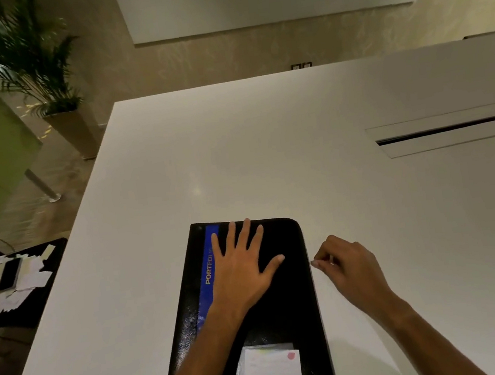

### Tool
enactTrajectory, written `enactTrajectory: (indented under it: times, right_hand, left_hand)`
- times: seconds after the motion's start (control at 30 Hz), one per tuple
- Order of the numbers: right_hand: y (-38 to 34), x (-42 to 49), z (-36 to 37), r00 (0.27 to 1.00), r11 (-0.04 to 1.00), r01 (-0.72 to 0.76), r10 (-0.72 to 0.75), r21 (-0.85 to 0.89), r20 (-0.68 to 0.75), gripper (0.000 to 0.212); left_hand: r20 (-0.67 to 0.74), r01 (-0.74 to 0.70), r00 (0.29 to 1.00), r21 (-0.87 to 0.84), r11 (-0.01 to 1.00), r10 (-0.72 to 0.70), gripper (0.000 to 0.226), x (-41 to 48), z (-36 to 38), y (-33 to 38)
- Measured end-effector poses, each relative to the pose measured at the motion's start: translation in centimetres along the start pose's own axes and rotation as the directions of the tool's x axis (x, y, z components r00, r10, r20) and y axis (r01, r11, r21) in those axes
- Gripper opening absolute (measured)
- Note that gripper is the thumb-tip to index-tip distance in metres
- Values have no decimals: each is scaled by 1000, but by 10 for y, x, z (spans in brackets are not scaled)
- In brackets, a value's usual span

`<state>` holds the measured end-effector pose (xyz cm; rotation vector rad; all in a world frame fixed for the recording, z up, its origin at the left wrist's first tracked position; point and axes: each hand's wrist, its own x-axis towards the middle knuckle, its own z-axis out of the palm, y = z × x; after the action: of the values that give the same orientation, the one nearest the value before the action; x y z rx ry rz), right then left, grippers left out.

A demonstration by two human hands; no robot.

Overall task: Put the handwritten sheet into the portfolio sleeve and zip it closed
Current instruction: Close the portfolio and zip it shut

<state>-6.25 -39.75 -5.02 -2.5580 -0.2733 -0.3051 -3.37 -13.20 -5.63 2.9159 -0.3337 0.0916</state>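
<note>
A black portfolio sleeve (290,304) with a blue strip reading "PORTFOLIO" lies flat on the white table (267,159), its long side running away from me. My left hand (244,266) rests flat on its upper half, fingers spread. My right hand (347,264) sits just off the sleeve's right edge, thumb and fingers pinched at the zipper line; the zipper pull itself is too small to make out. A clear pocket holding a white card with a red dot (272,369) is on the sleeve's near end. The handwritten sheet is not visible.
A slot with a hinged flap (453,132) is set into the table at the right. To the left, a lower dark surface carries scattered paper slips and a phone (9,275). A potted palm (33,74) stands on the floor beyond.
</note>
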Motion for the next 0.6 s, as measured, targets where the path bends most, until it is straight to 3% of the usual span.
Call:
enactTrajectory:
  times: [0.4,0.6]
  right_hand:
    - [15,74,16,1000,999,-14,14,-45,-11,24]
    - [10,116,12,991,990,107,-98,-93,92,18]
  left_hand:
    - [-93,-20,995,13,1000,21,86,-1,8,-1]
    - [-112,6,994,17,1000,-4,85,-1,10,-3]
